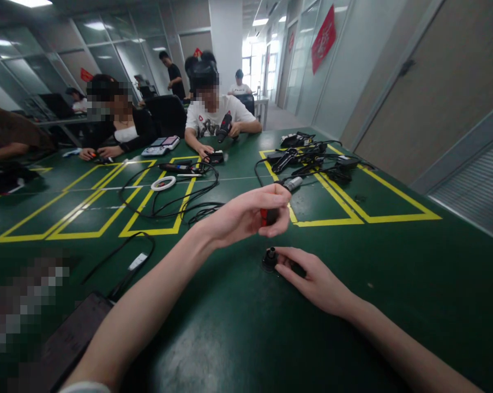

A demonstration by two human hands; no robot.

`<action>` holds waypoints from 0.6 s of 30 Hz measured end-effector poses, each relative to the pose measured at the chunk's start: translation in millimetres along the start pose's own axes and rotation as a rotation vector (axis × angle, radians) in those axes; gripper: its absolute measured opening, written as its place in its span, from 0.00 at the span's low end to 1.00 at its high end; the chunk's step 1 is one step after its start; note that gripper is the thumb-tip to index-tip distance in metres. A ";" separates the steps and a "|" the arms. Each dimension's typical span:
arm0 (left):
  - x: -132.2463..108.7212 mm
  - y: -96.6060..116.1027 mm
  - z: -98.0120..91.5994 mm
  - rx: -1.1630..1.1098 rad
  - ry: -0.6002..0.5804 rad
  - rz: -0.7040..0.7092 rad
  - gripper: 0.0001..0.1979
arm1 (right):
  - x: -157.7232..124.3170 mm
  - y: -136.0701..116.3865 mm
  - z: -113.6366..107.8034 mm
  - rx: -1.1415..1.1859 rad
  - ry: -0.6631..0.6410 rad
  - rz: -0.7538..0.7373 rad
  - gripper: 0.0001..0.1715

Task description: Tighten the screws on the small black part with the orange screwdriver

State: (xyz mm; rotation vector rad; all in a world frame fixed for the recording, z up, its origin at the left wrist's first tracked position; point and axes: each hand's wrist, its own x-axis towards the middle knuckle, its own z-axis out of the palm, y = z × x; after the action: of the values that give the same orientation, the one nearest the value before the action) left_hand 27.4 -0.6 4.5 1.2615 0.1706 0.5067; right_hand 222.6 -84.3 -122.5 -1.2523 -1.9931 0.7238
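My left hand (266,210) is raised above the table in the centre, its fingers wrapped round a red and black tool (266,216). Most of that tool is hidden by the palm and fingers, so its kind does not show. A silver-grey cylindrical end (294,183) shows just beyond the fingertips; I cannot tell whether it belongs to the held tool. Below, my right hand (301,267) rests on the green table (230,322), thumb and fingers closed at the side of a small black round part (270,258) with a short upright stem.
Black cables and adapters (312,158) lie heaped at the back right. A cable loop (168,202) and a white ring (163,183) lie left of centre. Across the table a person (220,117) holds a power screwdriver (225,129). A dark box (74,338) is at the lower left.
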 end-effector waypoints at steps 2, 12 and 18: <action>-0.3 1.9 1.2 0.022 0.008 -0.016 0.17 | 0.0 0.9 0.0 0.002 0.005 -0.010 0.18; -0.3 0.4 -2.2 0.011 -0.039 0.020 0.17 | 0.1 -0.4 -0.9 -0.020 0.007 -0.027 0.17; -0.3 -2.2 -2.3 -0.054 -0.006 0.003 0.18 | 0.4 -3.0 -1.2 -0.022 0.003 -0.027 0.17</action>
State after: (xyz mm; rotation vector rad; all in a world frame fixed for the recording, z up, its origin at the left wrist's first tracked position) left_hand 26.7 0.7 1.6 1.2110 0.1495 0.5070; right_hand 221.7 -85.0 -119.5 -1.2358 -2.0168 0.6889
